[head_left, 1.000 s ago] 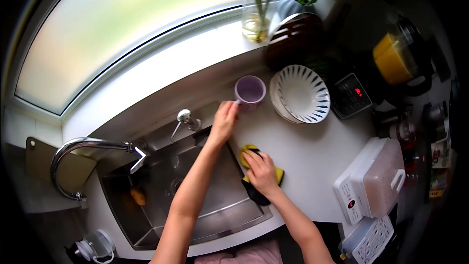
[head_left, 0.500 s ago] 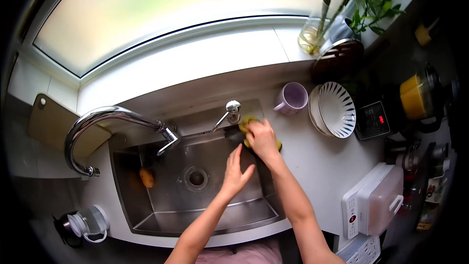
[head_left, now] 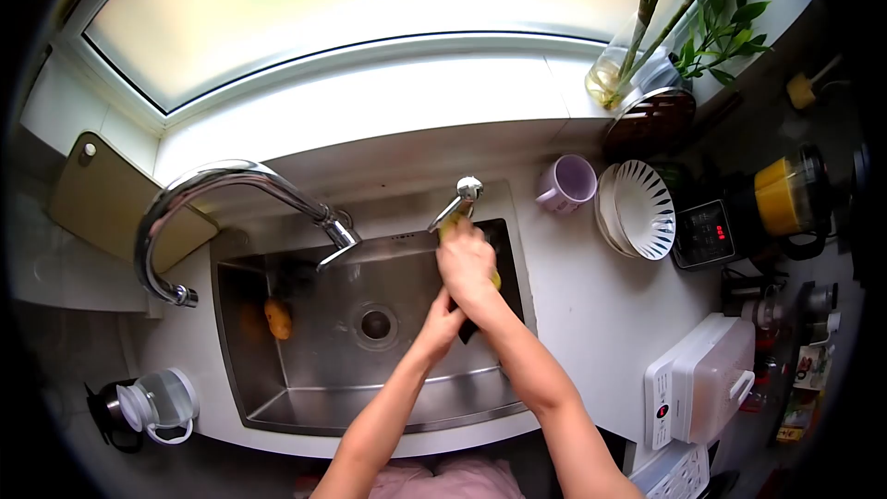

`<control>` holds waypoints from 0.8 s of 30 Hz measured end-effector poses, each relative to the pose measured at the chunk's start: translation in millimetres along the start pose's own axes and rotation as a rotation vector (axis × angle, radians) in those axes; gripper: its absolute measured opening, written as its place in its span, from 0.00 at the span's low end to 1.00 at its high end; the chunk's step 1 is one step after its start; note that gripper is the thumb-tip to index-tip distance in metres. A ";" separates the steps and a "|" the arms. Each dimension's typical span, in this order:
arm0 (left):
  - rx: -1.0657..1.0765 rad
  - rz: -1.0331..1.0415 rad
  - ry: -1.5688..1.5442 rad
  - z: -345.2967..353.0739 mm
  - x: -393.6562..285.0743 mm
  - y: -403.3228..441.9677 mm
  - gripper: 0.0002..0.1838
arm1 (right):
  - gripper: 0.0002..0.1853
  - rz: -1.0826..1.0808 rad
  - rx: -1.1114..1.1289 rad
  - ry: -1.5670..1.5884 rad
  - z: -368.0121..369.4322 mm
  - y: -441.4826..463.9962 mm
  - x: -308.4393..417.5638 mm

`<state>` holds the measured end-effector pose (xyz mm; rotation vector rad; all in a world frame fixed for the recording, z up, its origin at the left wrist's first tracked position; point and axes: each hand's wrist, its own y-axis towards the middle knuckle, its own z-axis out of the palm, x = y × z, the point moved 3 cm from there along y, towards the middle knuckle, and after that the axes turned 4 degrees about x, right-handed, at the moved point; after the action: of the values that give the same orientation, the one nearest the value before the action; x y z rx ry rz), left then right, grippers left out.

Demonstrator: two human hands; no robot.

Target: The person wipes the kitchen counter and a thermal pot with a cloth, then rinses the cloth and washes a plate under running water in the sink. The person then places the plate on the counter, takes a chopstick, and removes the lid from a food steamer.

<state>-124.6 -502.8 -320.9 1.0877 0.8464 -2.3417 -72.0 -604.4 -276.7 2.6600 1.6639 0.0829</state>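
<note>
My right hand point(head_left: 467, 263) is closed over a yellow-green item with dark parts point(head_left: 450, 222), above the right end of the steel sink point(head_left: 323, 379). Bits of yellow-green show beyond the fingers and beside the hand; its kind is not clear. My left hand point(head_left: 438, 331) is just below, against or under the right wrist, with its fingers mostly hidden. Close above my right hand is the chrome soap dispenser point(head_left: 468, 188), its spout pointing down toward the item. A brownish potato-like thing point(head_left: 277, 319) lies at the sink's left side, away from both hands.
A tall chrome faucet point(head_left: 222, 171) arches at left, before a cutting board point(head_left: 111, 203). To the right stand a purple mug point(head_left: 568, 183), stacked bowls point(head_left: 642, 208) and a white appliance point(head_left: 707, 383). A glass pitcher point(head_left: 166, 402) sits at lower left.
My right hand has moved left, from the counter edge to under the soap dispenser, taking the yellow-green item along. My left hand, spread before, is now against or beneath the right wrist.
</note>
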 end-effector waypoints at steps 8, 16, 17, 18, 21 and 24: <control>0.307 0.007 0.161 72.0 -3.3 -5.1 0.41 | 0.20 0.006 -0.255 0.316 -55.4 -30.6 -79.8; 0.004 0.060 0.183 52.4 17.9 39.0 0.31 | 0.25 -0.100 -0.483 0.485 -10.6 31.1 -76.6; 0.020 0.061 0.138 52.9 18.6 42.1 0.28 | 0.27 -0.201 -0.401 0.391 -2.1 35.2 -76.4; -0.002 0.095 0.146 56.7 22.1 41.9 0.27 | 0.29 -0.298 -0.317 0.297 4.8 33.9 -76.4; -0.020 0.013 0.412 74.0 20.6 28.3 0.22 | 0.30 -0.169 -0.168 0.376 8.8 8.8 -106.6; 0.120 0.166 0.846 87.0 37.0 -10.2 0.17 | 0.32 -0.117 -0.118 0.422 4.3 -61.4 -124.2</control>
<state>-199.3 -558.8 -302.3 2.1636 0.8282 -1.7756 -181.2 -689.0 -288.3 2.5767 1.8421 0.7640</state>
